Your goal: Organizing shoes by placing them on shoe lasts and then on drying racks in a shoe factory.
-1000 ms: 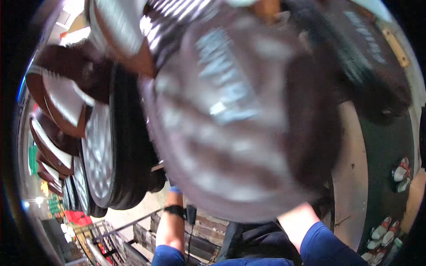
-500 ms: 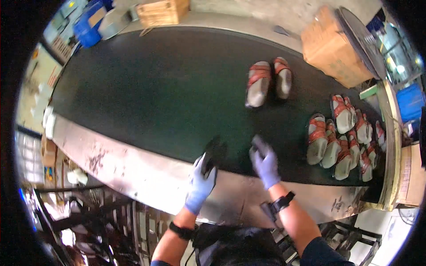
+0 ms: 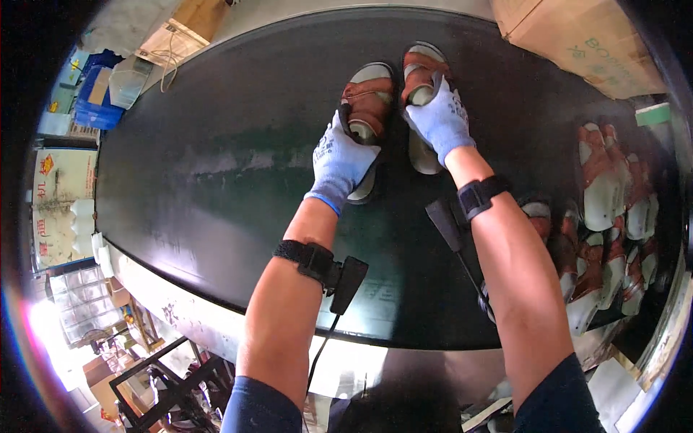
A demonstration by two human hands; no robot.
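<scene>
- We have both gloved hands on a pair of brown sandals with grey insoles, in the upper middle of the frame, on the dark green belt (image 3: 216, 187).
- Our left hand (image 3: 339, 162) closes around the left sandal (image 3: 368, 108); the fingers wrap its strap part and the heel end shows under the palm.
- Our right hand (image 3: 440, 119) grasps the right sandal (image 3: 426, 68) in the same way, over its straps; the heel end shows below the hand.
- We judge that the step in hand is the gripping of the pair; both soles seem to rest on the belt, but we cannot tell it for sure.
- The next move, we think, calls for a firm and even hold on both, so that neither sandal tilts or slips from the glove.
- At the right edge, more sandals (image 3: 603, 195) of the same kind lie close together in a group.
- In the upper right corner stands a brown cardboard box (image 3: 577, 36) with print on its side.
- At the upper left we see a smaller cardboard piece (image 3: 180, 32) and a blue crate (image 3: 94, 94).
- At the left edge is a pale sign (image 3: 61, 206) with red marks.
</scene>
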